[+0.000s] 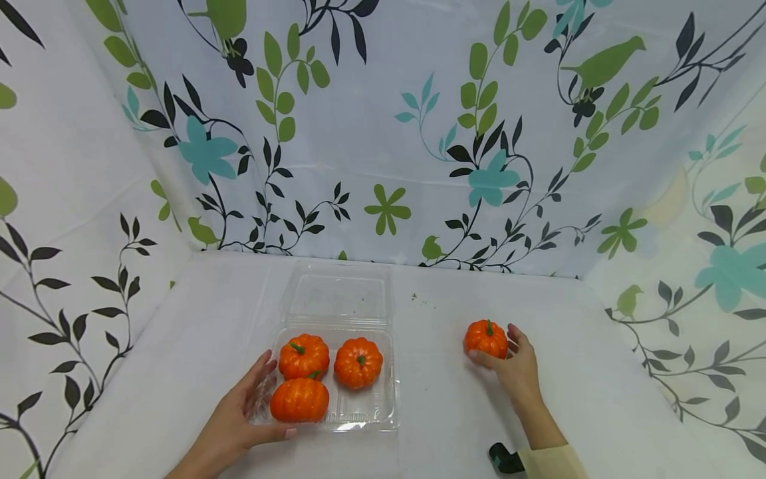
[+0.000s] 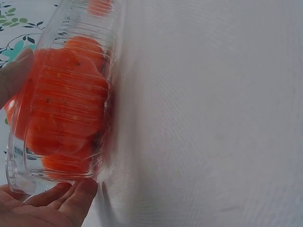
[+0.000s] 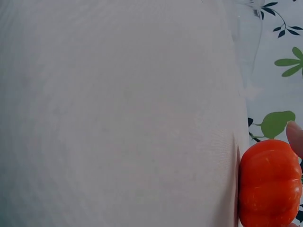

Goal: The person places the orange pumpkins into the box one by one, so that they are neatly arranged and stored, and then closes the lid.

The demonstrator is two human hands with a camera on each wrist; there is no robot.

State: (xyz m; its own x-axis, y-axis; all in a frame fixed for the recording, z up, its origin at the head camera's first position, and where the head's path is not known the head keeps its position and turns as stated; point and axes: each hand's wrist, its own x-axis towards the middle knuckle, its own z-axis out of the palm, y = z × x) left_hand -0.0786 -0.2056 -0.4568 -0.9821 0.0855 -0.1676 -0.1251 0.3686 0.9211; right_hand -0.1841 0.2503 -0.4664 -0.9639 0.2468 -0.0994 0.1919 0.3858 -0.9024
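Note:
A clear plastic clamshell container (image 1: pixel 383 399) lies with its lid folded back on the white table. Inside its base sit three small orange toy pumpkins, one at the back left (image 1: pixel 304 356), one at the right (image 1: pixel 358 362) and one tipped sideways at the front left (image 1: pixel 299 400). My left hand (image 1: pixel 236 419) holds the container's left side, thumb at the front and fingers round the far side; ribbed plastic (image 2: pixel 66 109) shows between them. To the right, my right hand (image 1: pixel 517 372) grips another toy pumpkin (image 1: pixel 486 338) between thumb and fingers, at the table surface.
The container's lid (image 1: pixel 338 296) lies flat behind its base. A small dark object (image 1: pixel 505 459) shows beside the right sleeve (image 1: pixel 553 464). Curtains printed with leaves and birds (image 1: pixel 383 133) hang behind the table (image 1: pixel 443 392) and at both sides. Small dark specks (image 1: pixel 421 299) mark the tabletop.

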